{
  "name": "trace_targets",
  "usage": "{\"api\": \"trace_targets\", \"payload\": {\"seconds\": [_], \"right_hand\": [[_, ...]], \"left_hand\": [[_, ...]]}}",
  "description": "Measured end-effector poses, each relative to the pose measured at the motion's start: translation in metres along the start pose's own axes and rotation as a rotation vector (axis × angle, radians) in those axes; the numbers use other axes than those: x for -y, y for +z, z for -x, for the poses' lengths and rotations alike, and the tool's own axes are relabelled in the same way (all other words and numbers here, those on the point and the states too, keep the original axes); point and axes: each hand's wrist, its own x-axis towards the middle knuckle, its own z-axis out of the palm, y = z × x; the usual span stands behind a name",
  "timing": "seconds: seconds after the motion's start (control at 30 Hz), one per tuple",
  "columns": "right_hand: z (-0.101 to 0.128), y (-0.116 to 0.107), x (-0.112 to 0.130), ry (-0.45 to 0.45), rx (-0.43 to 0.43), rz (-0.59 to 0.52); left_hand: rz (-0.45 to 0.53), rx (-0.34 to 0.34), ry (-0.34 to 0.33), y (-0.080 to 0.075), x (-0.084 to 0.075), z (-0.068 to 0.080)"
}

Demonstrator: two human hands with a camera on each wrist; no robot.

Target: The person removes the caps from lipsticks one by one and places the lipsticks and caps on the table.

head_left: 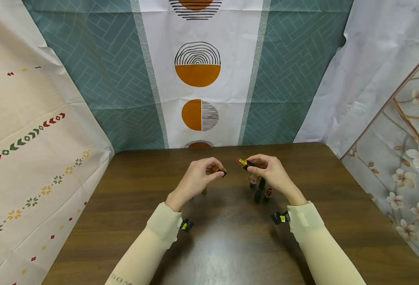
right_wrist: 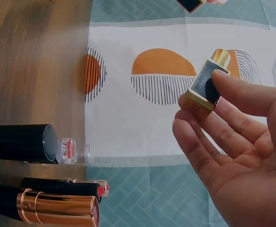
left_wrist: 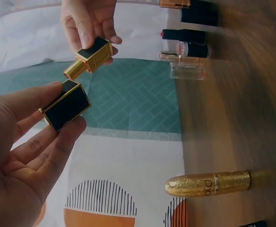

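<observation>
Left hand [head_left: 196,176] pinches one cap [head_left: 221,171] | right hand [head_left: 271,171] pinches one lipstick [head_left: 244,163] | four lipsticks [head_left: 260,189] standing below

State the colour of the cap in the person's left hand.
The cap is black with gold edging, clearest in the left wrist view.

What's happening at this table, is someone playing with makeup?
A person holds an uncapped lipstick in the right hand and its square black cap in the left hand, the two apart above a wooden table. More lipsticks stand under the right hand, and a gold tube is near the left.
</observation>
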Motion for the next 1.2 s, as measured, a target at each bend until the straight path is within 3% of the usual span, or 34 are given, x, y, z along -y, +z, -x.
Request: {"api": "trace_targets", "payload": {"seconds": [0.57,0.87,1.2], "right_hand": [[0.000,-0.007,-0.007,0.004,0.018,0.016],[-0.004,-0.004,-0.008,0.012,0.040,0.042],[-0.030,0.000,0.007,0.033,0.121,0.270]], "left_hand": [[-0.093,0.107,-0.037,0.027,0.004,-0.013],[-0.142,0.108,-0.071,0.038,0.009,-0.024],[-0.237,0.102,-0.101,0.052,0.016,-0.046]]}}
